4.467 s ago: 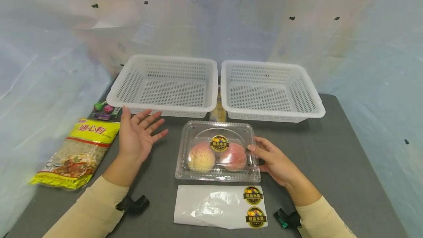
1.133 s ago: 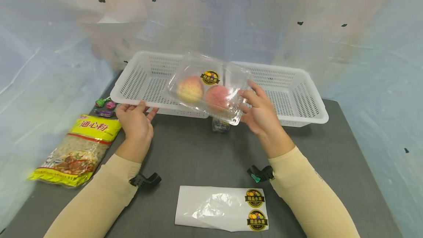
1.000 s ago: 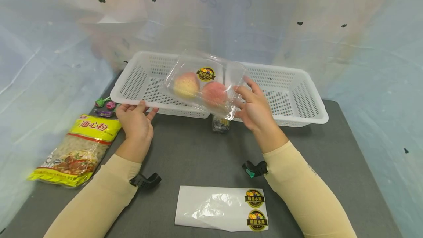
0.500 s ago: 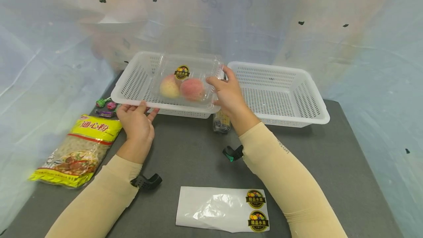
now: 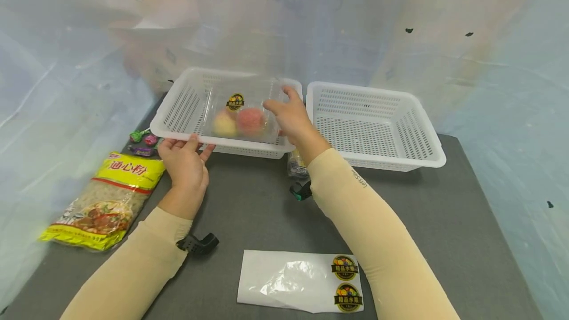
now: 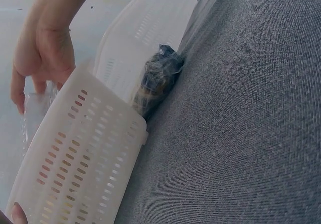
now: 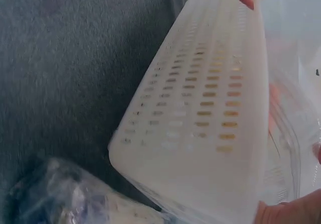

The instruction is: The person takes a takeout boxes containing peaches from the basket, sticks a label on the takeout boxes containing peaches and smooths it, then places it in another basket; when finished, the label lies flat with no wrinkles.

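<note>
A clear plastic clamshell box (image 5: pixel 249 97) with peaches (image 5: pixel 251 121) inside and a round fruit sticker on its lid sits down within the left white basket (image 5: pixel 240 144). My right hand (image 5: pixel 291 115) holds the box by its right end, thumb on the lid side and fingers spread along the edge. My left hand (image 5: pixel 184 164) pinches the front rim of that same basket near its left corner. Through the slots of the basket wall (image 7: pixel 200 98) the right wrist view shows the fruit's yellow and red.
A second white basket (image 5: pixel 375 156) stands to the right. Between the baskets lies a clear-wrapped package (image 6: pixel 158 78). At left are a yellow pasta bag (image 5: pixel 106 201) and several candies (image 5: pixel 142 144). A white sheet (image 5: pixel 284 280) with two fruit stickers (image 5: pixel 345 268) lies in front.
My right hand has lifted the fruit box from the table, carried it leftward and lowered it into the left basket. My left hand has moved onto that basket's rim and stayed there.
</note>
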Motion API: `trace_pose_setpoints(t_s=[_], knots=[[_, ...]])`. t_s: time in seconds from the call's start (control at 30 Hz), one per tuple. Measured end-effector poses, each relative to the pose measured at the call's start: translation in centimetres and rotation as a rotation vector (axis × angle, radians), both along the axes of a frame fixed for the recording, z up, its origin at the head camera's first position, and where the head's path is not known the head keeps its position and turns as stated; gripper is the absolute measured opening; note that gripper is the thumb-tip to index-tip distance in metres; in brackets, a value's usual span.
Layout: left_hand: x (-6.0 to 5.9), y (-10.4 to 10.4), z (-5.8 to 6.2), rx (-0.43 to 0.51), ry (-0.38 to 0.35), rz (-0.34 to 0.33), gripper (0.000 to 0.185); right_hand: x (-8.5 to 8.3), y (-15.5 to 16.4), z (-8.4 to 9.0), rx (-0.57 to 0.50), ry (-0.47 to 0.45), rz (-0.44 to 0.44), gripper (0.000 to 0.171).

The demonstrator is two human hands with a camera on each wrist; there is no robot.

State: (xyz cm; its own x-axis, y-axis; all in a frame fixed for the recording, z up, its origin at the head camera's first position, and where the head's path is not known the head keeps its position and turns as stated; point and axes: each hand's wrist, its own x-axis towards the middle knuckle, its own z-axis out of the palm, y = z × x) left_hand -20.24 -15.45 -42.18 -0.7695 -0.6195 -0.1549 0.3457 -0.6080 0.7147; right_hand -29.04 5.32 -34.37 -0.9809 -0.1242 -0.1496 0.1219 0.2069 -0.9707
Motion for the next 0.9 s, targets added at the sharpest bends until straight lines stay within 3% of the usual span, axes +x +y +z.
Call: trace_pose_setpoints(t_s=[0.2,0.43,0.63,0.9], knots=[[0.0,0.1,0.1,0.0,-0.003,0.01,0.046,-0.4,-0.9,-1.1,-0.02,-0.075,0.023,0.078],[-0.2,0.7,-0.2,-0.01,-0.022,-0.017,0.052,-0.1,0.1,-2.2,-0.067,-0.145,0.025,0.078],[-0.2,1.1,-0.5,-0.026,-0.03,-0.035,0.054,0.9,1.6,-1.4,-0.045,-0.099,0.047,0.073],[0.1,0.3,-1.0,-0.012,-0.05,-0.038,0.055,2.6,4.6,-0.4,-0.005,-0.006,0.156,0.053]])
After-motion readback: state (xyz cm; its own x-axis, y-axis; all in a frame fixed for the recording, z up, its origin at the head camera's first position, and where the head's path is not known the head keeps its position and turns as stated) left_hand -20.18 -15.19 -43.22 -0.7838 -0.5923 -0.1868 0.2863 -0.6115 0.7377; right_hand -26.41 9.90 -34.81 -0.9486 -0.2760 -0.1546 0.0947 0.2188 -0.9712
